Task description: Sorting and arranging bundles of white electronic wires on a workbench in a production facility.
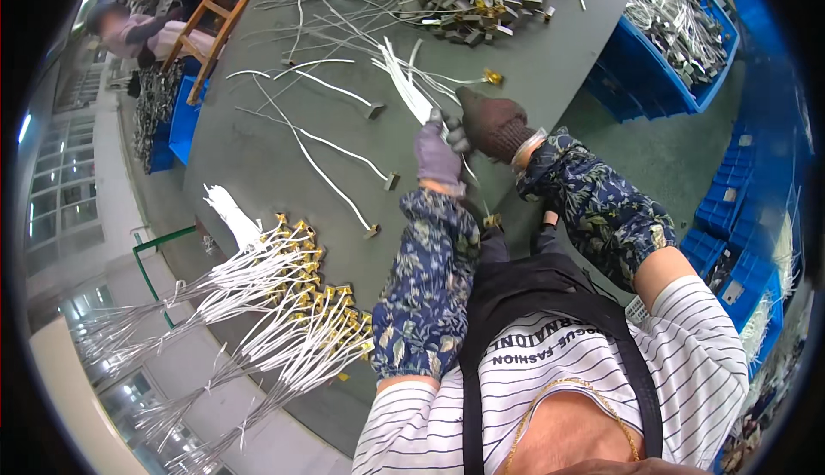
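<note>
My left hand (pixel 438 150), in a grey-purple glove, is closed around a bundle of white sleeves (pixel 402 81) that fans out away from me. Right beside it, almost touching, is my right hand (pixel 494 124) in a dark brown glove. Its fingers are curled toward the bundle, and what they pinch is hidden. One lead with a yellow end piece (pixel 492 77) lies just beyond my right hand. Below my hands a thin wire runs down to another yellow end piece (pixel 491 220) near the table edge. Several white leads with small grey metal ends (pixel 391 182) lie left of my hands.
A heap of grey metal parts with wires (pixel 481 2) covers the table's far side. Bundled white leads with yellow ends (pixel 296 277) lie at the left edge. Blue bins (pixel 653 71) stand at the right. Another person (pixel 142 35) is far left, near a wooden frame (pixel 215 19).
</note>
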The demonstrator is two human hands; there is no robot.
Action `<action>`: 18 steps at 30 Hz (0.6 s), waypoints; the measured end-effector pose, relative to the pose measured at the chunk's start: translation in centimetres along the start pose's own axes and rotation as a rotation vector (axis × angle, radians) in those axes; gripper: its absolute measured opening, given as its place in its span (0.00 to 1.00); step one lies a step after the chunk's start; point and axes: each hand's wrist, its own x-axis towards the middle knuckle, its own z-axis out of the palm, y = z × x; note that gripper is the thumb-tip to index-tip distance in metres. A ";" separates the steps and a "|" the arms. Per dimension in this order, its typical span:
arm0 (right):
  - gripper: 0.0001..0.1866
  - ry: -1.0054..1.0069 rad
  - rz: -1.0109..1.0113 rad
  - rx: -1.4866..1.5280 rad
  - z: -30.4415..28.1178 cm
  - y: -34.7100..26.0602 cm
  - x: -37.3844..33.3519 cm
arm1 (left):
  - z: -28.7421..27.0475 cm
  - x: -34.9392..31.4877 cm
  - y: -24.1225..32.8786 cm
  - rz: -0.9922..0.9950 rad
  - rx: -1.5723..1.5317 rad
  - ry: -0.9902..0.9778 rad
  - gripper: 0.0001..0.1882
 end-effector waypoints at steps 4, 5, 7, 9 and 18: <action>0.15 0.078 0.008 -0.231 1.1 2.3 5.1 | -1.9 -6.1 -2.2 -0.091 0.013 -0.032 0.10; 0.15 0.077 0.116 -0.266 0.6 2.5 7.7 | -2.5 -8.0 -2.7 -0.095 0.019 -0.036 0.10; 0.16 0.059 0.212 -0.301 -0.2 0.8 9.1 | -4.1 -10.8 -3.3 -0.112 0.116 -0.216 0.11; 0.20 0.264 0.010 -0.298 -4.1 -3.2 7.6 | -3.9 -11.4 -2.9 -0.038 0.088 -0.147 0.13; 0.18 -0.401 -0.265 0.549 -0.8 4.4 -16.0 | -0.7 -5.4 -5.7 0.067 -0.255 -0.236 0.12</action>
